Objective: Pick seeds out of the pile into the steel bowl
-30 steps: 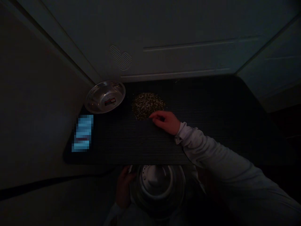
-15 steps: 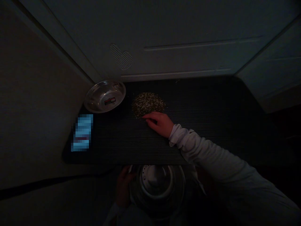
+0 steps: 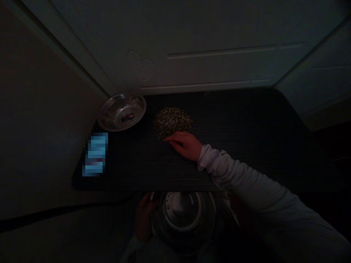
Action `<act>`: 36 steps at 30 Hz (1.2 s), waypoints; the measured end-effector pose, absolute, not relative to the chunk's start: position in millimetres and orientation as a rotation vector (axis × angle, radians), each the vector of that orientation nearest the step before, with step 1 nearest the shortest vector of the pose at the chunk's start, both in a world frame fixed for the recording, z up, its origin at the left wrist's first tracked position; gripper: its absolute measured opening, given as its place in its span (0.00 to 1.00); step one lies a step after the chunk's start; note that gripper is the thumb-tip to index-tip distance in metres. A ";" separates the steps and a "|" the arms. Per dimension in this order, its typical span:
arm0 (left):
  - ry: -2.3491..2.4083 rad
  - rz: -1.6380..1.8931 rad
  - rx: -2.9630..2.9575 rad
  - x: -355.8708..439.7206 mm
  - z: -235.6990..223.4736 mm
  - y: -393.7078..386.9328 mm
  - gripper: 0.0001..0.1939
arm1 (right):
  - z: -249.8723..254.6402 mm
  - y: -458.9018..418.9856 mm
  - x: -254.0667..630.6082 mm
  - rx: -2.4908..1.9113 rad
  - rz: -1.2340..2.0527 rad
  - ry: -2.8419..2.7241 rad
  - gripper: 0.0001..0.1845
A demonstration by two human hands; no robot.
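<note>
A mixed pile of small pale and greenish grains (image 3: 173, 119) lies on the dark ribbed tabletop (image 3: 142, 160). My right hand (image 3: 187, 145) is at its near edge, palm down, with the thumb and fingertips pinched together; anything between them is too small to make out. Below the table's front edge, my left hand (image 3: 143, 217) grips the left side of a shiny metal bowl (image 3: 205, 219). Several small holes show in the metal on its inner left part. Dim light hides much of the left fingers and what the bowl contains.
A wide metal basin (image 3: 109, 115) with a label inside stands at the table's back left. In front of it lies a lit phone (image 3: 95, 155), its screen blurred. A pale panel with a ribbed heart (image 3: 142, 66) rises behind the table. A dark strap (image 3: 55, 213) runs at lower left.
My right hand has shifted slightly toward me at the pile's near edge, and its thumb and fingertips have come closer together. My left hand and the bowl have stayed in place.
</note>
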State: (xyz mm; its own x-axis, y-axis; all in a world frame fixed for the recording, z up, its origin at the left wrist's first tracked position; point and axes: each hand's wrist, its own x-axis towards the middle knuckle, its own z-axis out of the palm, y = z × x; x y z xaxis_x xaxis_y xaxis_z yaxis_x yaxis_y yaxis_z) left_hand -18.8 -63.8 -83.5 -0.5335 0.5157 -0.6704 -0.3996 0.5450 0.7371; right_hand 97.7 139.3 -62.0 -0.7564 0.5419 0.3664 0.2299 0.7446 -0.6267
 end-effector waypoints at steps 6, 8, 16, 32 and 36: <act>1.771 1.140 0.106 -21.0 -91.1 -68.1 0.15 | -62.0 140.3 98.1 -0.572 0.768 -2.418 0.13; 1.761 1.146 0.110 -20.9 -91.5 -68.5 0.16 | -61.8 140.5 98.1 -0.562 0.773 -2.422 0.13; 1.752 1.154 0.090 -18.6 -85.0 -64.5 0.14 | -59.8 140.4 97.7 -0.561 0.849 -2.376 0.12; 1.774 1.151 0.077 -18.4 -81.0 -62.8 0.15 | -58.2 129.3 85.4 -0.469 0.900 -2.414 0.11; 1.778 1.147 0.096 -19.6 -82.0 -62.9 0.15 | -57.6 129.3 90.1 -0.442 0.877 -2.431 0.11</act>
